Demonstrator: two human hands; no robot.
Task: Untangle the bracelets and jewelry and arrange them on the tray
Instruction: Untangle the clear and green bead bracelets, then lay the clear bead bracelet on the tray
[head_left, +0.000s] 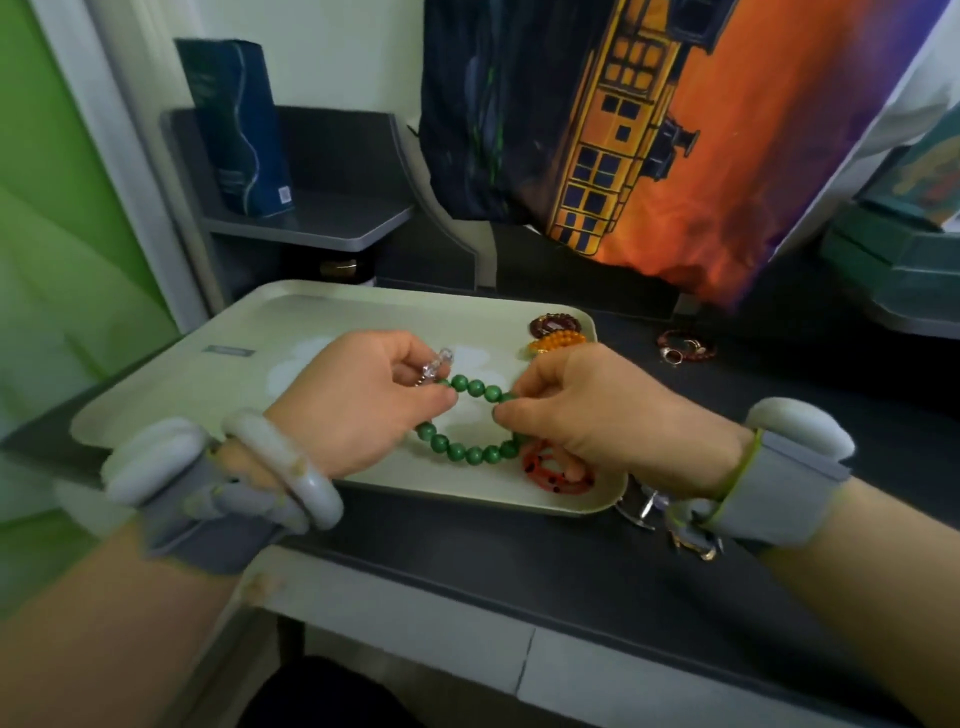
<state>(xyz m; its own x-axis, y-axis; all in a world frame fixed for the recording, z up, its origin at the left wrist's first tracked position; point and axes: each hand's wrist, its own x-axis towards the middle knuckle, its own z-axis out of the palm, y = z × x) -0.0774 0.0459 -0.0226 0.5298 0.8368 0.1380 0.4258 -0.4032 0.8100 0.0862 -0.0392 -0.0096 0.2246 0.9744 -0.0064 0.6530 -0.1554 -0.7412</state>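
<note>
Both the left hand (358, 400) and right hand (587, 410) pinch the round green-bead bracelet (467, 421) over the near right of the pale tray (171, 395); beads look slippery, loop floppy; best gripped on its beads.

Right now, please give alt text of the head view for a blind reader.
Both hands, left hand and right hand, hold a round green bead bracelet above a pale green plastic tray. Three other bracelets lie on the tray.

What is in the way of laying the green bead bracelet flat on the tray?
A clear crystal piece hangs with the green bead bracelet in the left hand. The red-orange bracelet lies just under the right hand. The tray to the left shows bare.
</note>
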